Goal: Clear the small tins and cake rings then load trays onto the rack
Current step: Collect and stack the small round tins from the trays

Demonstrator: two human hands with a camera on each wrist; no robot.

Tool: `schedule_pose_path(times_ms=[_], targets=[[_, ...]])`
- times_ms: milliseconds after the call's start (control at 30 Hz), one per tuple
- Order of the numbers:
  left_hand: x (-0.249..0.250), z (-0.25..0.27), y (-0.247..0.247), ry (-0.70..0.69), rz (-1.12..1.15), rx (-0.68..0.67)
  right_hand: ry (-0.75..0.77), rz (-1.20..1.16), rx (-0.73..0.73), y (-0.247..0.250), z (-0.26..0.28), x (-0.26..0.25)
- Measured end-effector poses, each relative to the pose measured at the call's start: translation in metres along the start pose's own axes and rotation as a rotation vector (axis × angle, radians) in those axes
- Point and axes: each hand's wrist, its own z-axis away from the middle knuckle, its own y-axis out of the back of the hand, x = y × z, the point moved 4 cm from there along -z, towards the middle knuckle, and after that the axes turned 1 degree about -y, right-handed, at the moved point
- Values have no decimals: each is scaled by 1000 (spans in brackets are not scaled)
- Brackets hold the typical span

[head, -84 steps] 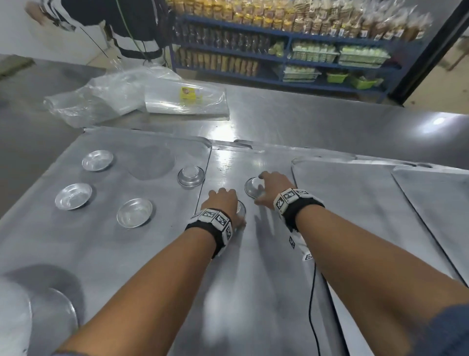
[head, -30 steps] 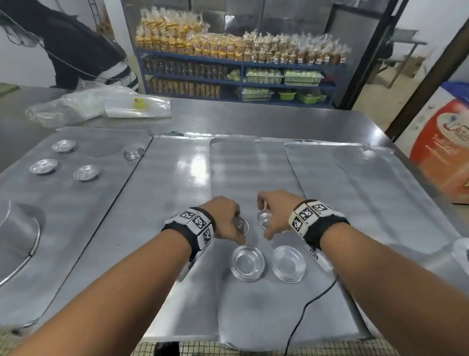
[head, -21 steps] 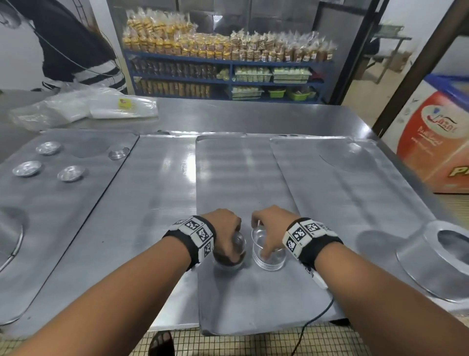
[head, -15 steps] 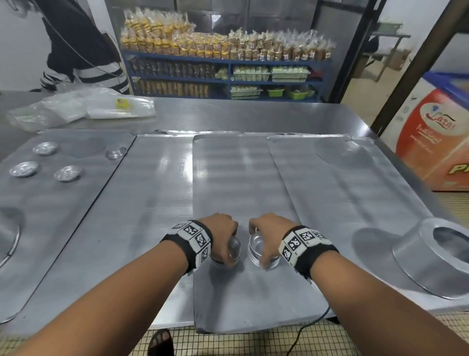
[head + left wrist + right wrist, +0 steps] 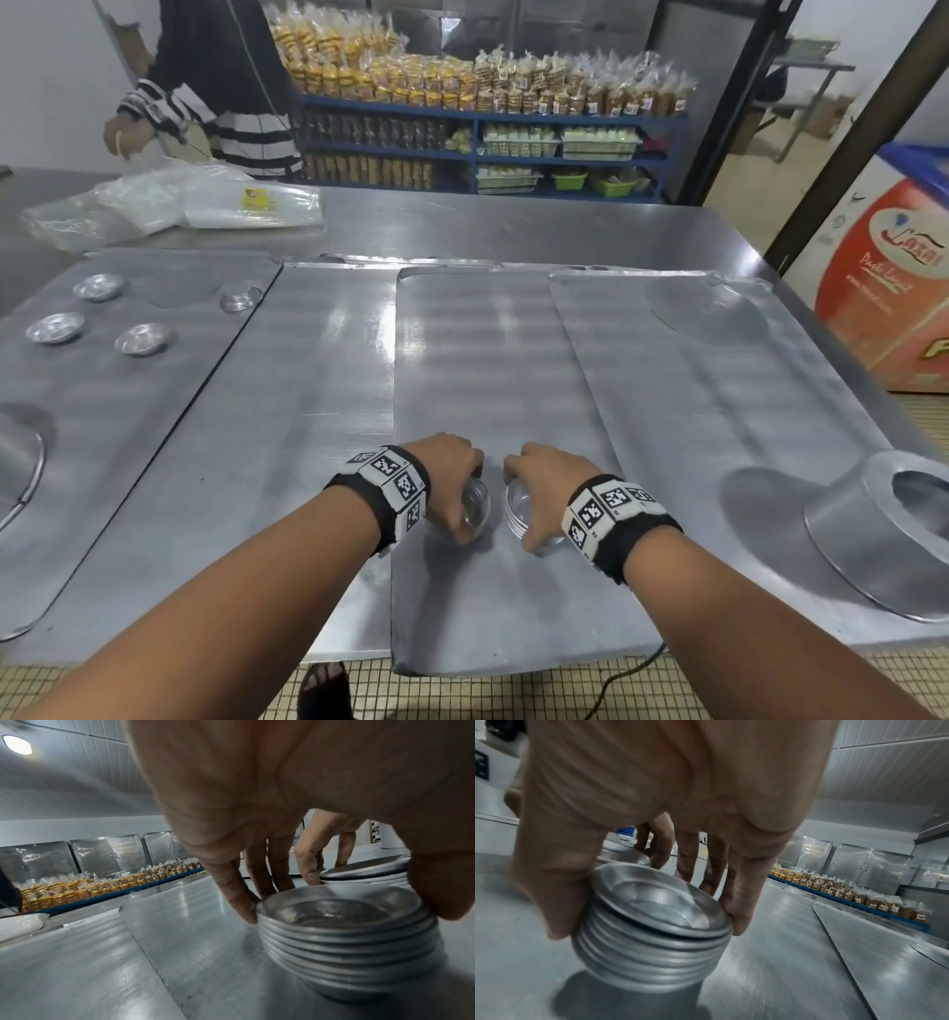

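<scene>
My left hand (image 5: 454, 491) grips a stack of several small round tins (image 5: 344, 943) between thumb and fingers, low over the middle tray (image 5: 493, 360). Beside it my right hand (image 5: 539, 493) grips a second stack of small tins (image 5: 652, 935), tilted and lifted slightly off the tray. In the head view both stacks (image 5: 476, 509) (image 5: 516, 511) show between the hands near the tray's front. Loose small tins (image 5: 141, 339) (image 5: 55, 327) (image 5: 98, 286) and an upturned one (image 5: 240, 298) lie on the far left tray. A cake ring (image 5: 893, 529) stands at the right, another (image 5: 20, 462) at the left edge.
Several flat metal trays (image 5: 287, 411) (image 5: 708, 390) cover the steel table (image 5: 513, 226). Plastic bags (image 5: 169, 205) lie at the table's back left, where another person (image 5: 215, 97) stands. Blue shelves of packed goods (image 5: 488, 133) are behind. A freezer (image 5: 893, 288) is at the right.
Both hands set their tins onto two tins lying near the tray's front, gripped the resulting stacks and drew them a little nearer. The person behind has shifted.
</scene>
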Motion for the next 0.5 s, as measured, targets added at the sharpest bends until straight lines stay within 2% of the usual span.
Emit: schedule_pose_path(times_ms=[233, 367, 500], targets=[[-16, -2, -1, -64, 134, -54, -45, -13, -155, 2, -13, -4], [-41, 4, 8, -61, 297, -28, -55, -11, -178, 27, -30, -18], [-85, 12, 23, -28, 248, 29, -28, 0, -136, 66, -66, -53]])
